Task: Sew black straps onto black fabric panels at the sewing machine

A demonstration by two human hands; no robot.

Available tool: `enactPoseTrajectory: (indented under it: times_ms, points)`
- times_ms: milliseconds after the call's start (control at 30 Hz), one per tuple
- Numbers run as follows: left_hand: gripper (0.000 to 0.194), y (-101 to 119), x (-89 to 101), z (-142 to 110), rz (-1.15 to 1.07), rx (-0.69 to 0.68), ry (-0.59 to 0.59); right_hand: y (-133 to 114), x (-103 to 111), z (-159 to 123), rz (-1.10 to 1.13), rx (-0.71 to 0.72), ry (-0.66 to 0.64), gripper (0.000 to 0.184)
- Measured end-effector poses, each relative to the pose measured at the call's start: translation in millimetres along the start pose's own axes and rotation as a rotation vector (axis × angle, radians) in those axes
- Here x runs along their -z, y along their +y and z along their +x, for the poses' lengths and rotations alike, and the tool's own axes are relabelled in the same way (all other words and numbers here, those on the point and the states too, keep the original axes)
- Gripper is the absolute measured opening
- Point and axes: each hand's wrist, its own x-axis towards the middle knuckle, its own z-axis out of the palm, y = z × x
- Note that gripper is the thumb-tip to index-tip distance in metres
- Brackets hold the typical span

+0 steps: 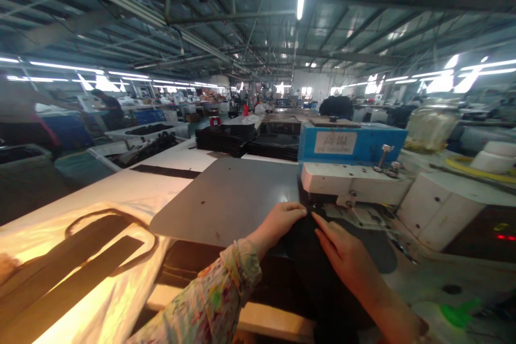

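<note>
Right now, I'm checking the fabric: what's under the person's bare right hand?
Black, draping fabric shows alongside the bare right hand; whatever lies directly beneath the palm is covered.

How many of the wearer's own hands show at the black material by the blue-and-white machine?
2: the left hand at the black material's upper end, and the right hand along its right side. Neither is hidden.

Room opens over the grey plate (237, 193); the machine head (328, 176) blocks rightward
</note>
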Motion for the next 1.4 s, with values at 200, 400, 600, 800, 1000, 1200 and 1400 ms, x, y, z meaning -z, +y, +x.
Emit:
enactPoseTrajectory:
  times_ms: [200,400,600,800,1000,1200,1400]
  points:
    - [0.02,3.6,1.5,-3.8,-0.124,0.049,-0.065,0.8,0.7,-1.5,-0.428,0.204,-0.055,0.045]
    - [0.018,10.5,1.8,-6.1,0.104,-0.153,-0.096,-0.4,5.2,-0.9,-0.522,0.275,-0.066,0.046]
    - [0.018,-0.5,-5.7,-2.1,0.398,-0.14,-0.002,1.7,7.7,1.5,-0.4,0.161,-0.174,0.044]
    - [0.011,-2.8,-7.8,-1.3,0.917,-0.429,0.248,16.9,1.6,24.1,-0.096,-0.145,-0.242,0.037]
    - [0.016,-2.7,-11.1,-5.4,1.137,-0.472,0.113,33.4,-3.9,44.0,-0.027,-0.329,-0.294,0.032]
    - [0.021,-1.8,-14.2,-9.2,1.232,-0.481,0.115,36.0,-4.7,44.2,-0.093,-0.359,-0.275,0.033]
    - [0.023,-1.4,-15.5,-12.2,1.269,-0.469,0.122,41.2,-6.3,45.2,-0.06,-0.334,-0.299,0.033]
